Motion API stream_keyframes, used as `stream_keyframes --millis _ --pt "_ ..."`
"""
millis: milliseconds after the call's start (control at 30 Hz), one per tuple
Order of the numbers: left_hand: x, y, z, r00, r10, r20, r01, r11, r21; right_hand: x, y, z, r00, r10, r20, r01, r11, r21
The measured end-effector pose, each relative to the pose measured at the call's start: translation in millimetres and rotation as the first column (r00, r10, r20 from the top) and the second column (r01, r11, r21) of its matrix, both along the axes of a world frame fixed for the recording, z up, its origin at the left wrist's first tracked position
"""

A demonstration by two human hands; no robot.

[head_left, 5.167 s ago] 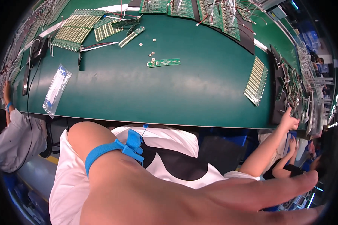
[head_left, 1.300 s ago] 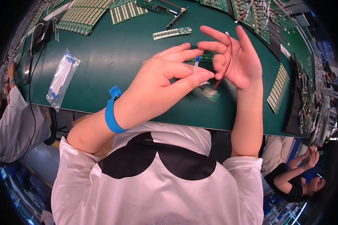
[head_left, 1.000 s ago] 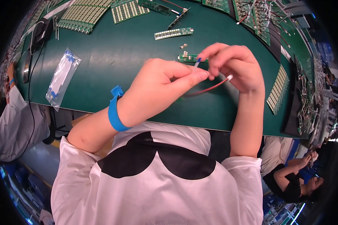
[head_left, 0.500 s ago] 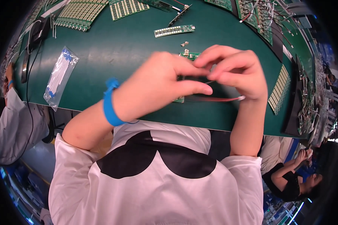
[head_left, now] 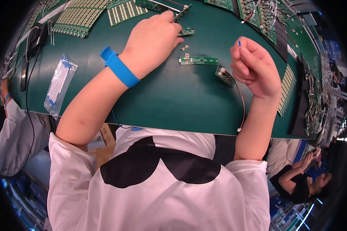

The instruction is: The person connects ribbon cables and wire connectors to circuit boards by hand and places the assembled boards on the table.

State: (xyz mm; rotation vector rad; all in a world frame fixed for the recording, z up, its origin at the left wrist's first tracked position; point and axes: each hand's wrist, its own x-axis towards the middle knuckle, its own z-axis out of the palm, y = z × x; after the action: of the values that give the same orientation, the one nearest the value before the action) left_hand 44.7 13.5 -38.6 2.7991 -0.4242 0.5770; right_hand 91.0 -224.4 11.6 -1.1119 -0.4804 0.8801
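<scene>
My left hand (head_left: 152, 36) reaches over the far part of the bench, its thumb and fingers apart around a narrow green circuit board strip (head_left: 187, 32). The hand covers much of that strip, so contact is hard to judge. My right hand (head_left: 256, 67) is closed above the bench, pinching a small blue-tipped piece (head_left: 240, 44); the rest of it is hidden. Beside those fingers is a small green circuit board (head_left: 224, 76) with a thin red-and-black cable (head_left: 243, 102); whether the hand touches it I cannot tell. Between my hands lies another green strip board (head_left: 202, 60).
Small white connectors (head_left: 185, 47) lie near the middle strip. A clear bag of blue-tipped white sticks (head_left: 61, 84) is at left. Panels of boards (head_left: 81, 17) line the far edge, with wired boards (head_left: 258, 19) at far right. Other people sit on both sides.
My hands have parted. The left has moved away toward the far strip board; the right has closed around the blue-tipped piece. The middle strip and small cabled board have come into view.
</scene>
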Motion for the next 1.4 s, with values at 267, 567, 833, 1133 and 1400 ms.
stream_keyframes --millis 267,567,833,1133,1400 --pt "-18 -5 21 0.950 -0.152 -0.272 -0.078 0.730 -0.679 -15 13 4 0.979 -0.061 0.192 0.134 0.909 -0.395" --pt "-29 -6 31 0.785 -0.524 -0.331 -0.274 0.184 -0.944 -47 46 -16 0.688 0.097 0.719 0.371 0.804 -0.464" --pt "-24 -1 33 0.683 -0.562 -0.466 -0.309 0.355 -0.882 -50 49 -13 0.408 0.361 0.839 0.535 0.650 -0.540" --pt "-27 -10 21 0.736 -0.454 -0.502 -0.364 0.361 -0.859 -54 42 -20 0.376 0.400 0.836 0.552 0.628 -0.549" --pt "-23 -17 19 0.721 -0.496 -0.484 -0.399 0.276 -0.875 -56 34 -22 0.419 0.307 0.855 0.595 0.618 -0.514"
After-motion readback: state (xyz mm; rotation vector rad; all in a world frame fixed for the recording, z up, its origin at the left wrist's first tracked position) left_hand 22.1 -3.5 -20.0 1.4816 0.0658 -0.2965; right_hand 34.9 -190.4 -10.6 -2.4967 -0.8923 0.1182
